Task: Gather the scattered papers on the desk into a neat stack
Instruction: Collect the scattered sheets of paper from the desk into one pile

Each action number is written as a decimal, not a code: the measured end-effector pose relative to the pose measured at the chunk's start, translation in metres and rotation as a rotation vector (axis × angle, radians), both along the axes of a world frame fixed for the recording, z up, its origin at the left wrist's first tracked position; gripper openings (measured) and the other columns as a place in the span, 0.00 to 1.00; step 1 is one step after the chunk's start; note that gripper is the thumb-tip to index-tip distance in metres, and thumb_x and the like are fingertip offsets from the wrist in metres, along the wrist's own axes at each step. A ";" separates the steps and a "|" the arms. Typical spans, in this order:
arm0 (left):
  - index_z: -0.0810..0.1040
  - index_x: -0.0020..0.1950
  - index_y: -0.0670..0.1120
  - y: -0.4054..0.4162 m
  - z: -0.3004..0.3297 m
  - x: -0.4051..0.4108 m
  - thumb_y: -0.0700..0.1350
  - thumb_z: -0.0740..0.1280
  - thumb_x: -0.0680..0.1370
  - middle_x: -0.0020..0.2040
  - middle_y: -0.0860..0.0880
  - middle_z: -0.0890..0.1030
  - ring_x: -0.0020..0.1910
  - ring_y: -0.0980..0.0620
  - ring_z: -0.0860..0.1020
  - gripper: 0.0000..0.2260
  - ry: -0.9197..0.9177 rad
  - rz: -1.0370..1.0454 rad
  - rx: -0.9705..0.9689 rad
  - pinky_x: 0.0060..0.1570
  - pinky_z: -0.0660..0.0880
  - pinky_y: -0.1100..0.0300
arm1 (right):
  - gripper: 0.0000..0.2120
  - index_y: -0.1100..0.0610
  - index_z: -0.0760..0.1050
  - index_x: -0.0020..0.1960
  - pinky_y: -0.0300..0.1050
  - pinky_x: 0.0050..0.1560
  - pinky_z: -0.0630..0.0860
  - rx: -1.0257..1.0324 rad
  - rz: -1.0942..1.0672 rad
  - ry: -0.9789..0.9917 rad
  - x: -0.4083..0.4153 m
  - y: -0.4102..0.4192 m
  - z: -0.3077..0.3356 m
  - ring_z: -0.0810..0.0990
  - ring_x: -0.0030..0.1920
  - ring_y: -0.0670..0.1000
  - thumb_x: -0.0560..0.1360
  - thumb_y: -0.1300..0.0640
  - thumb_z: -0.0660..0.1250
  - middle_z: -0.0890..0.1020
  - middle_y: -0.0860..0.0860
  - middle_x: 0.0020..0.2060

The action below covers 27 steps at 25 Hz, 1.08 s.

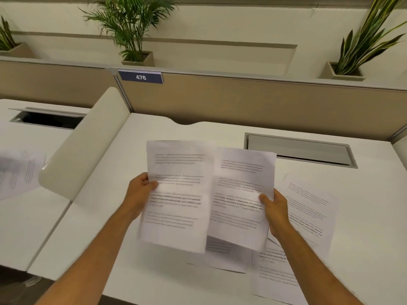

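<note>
Two printed white sheets are held up above the white desk point(154, 133). My left hand point(141, 191) grips the left sheet point(178, 194) by its left edge, thumb on top. My right hand point(274, 208) grips the right sheet point(240, 194) by its right edge. The left sheet overlaps the right one along the middle. On the desk lie more printed papers: one to the right point(308, 212), one at the lower right point(273, 276) and another partly hidden under the held sheets point(226, 252).
A beige curved divider point(88, 139) separates this desk from the left one, where a blurred paper point(17, 172) lies. A cable tray with a grey lid point(299, 148) sits at the back right. A partition with sign 476 point(141, 77) and potted plants stand behind.
</note>
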<state>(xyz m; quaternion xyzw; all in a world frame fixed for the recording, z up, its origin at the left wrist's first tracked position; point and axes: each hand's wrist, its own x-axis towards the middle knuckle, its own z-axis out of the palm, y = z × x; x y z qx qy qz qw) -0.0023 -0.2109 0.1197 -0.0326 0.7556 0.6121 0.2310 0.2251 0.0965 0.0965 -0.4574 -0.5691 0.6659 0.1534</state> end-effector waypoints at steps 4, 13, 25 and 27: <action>0.81 0.49 0.46 0.047 -0.009 0.017 0.35 0.67 0.78 0.48 0.44 0.86 0.46 0.43 0.85 0.07 -0.006 -0.076 0.007 0.47 0.82 0.51 | 0.12 0.52 0.78 0.61 0.50 0.45 0.84 -0.034 0.141 -0.001 -0.026 -0.034 0.008 0.87 0.47 0.54 0.80 0.61 0.64 0.86 0.52 0.51; 0.76 0.62 0.49 0.064 -0.032 0.007 0.41 0.64 0.82 0.55 0.49 0.85 0.50 0.46 0.86 0.09 -0.101 -0.214 0.000 0.52 0.83 0.43 | 0.19 0.48 0.68 0.70 0.56 0.64 0.74 -0.119 0.055 0.111 -0.058 -0.070 0.008 0.77 0.60 0.50 0.82 0.42 0.55 0.77 0.46 0.62; 0.73 0.67 0.42 0.096 -0.099 -0.048 0.44 0.72 0.78 0.62 0.43 0.77 0.62 0.41 0.78 0.19 0.153 -0.248 -0.462 0.56 0.75 0.52 | 0.15 0.48 0.78 0.57 0.58 0.53 0.83 0.038 -0.056 0.054 -0.071 -0.013 0.000 0.86 0.50 0.57 0.77 0.65 0.67 0.86 0.52 0.52; 0.67 0.71 0.42 0.117 -0.113 -0.046 0.48 0.74 0.76 0.66 0.41 0.71 0.66 0.39 0.73 0.28 0.195 -0.292 -0.629 0.59 0.74 0.45 | 0.15 0.50 0.77 0.61 0.58 0.52 0.83 0.058 -0.075 0.037 -0.066 -0.001 -0.001 0.86 0.50 0.56 0.77 0.64 0.67 0.85 0.52 0.53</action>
